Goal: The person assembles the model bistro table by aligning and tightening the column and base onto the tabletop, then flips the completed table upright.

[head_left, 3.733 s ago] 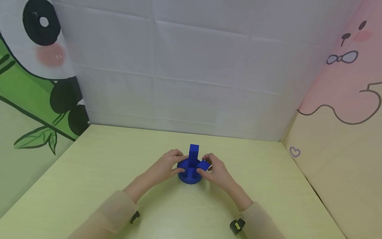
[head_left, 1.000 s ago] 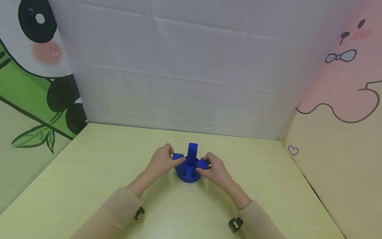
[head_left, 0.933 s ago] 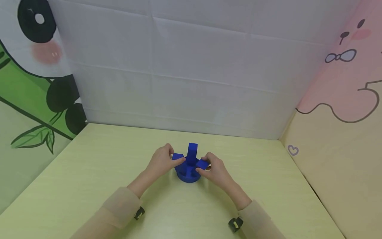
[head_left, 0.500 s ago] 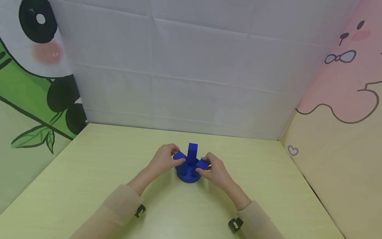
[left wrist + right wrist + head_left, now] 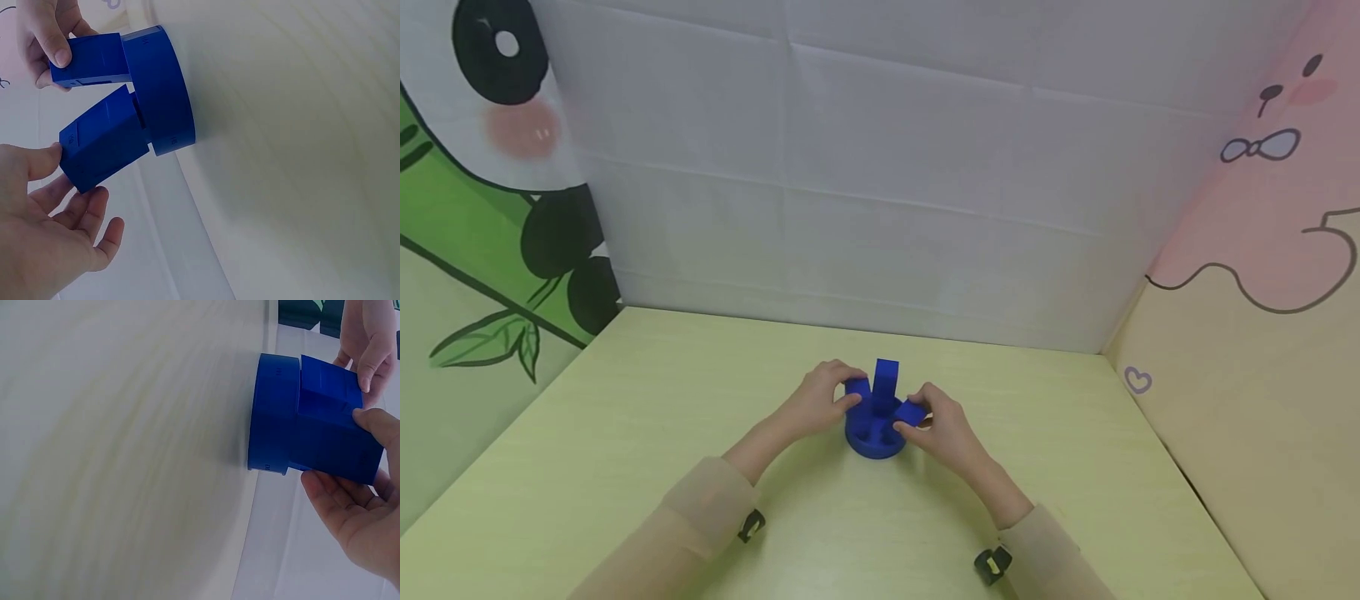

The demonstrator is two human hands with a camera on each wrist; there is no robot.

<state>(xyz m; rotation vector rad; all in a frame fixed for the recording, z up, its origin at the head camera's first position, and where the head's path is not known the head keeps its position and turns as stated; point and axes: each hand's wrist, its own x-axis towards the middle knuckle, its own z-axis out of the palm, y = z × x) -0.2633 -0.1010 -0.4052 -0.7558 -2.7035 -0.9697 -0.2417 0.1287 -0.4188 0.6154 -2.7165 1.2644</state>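
Observation:
A round blue base [image 5: 876, 450] stands on the table, with openings in its top. My left hand [image 5: 815, 402] pinches a blue block [image 5: 858, 387] between thumb and fingers at the base's left side. In the left wrist view this block [image 5: 103, 140] leans, its lower end at the base's top; how deep it sits is hidden. On the right side, my right hand [image 5: 947, 427] grips a second blue block [image 5: 911, 412] by its upper end. That block [image 5: 337, 440] meets the base [image 5: 274, 412] in the right wrist view. A taller blue block [image 5: 886, 381] rises upright between both hands.
The pale yellow table [image 5: 700, 358] spreads around the base. Behind it hangs a creased white sheet [image 5: 880, 208]. Printed panels with cartoon figures stand at the left and right. Dark wrist straps [image 5: 992, 565] show under the sleeves.
Earlier my left hand was at the base's left rim; a block then showed in its grip. Since then that block has turned and shifted slightly right. My right hand has stayed nearly still.

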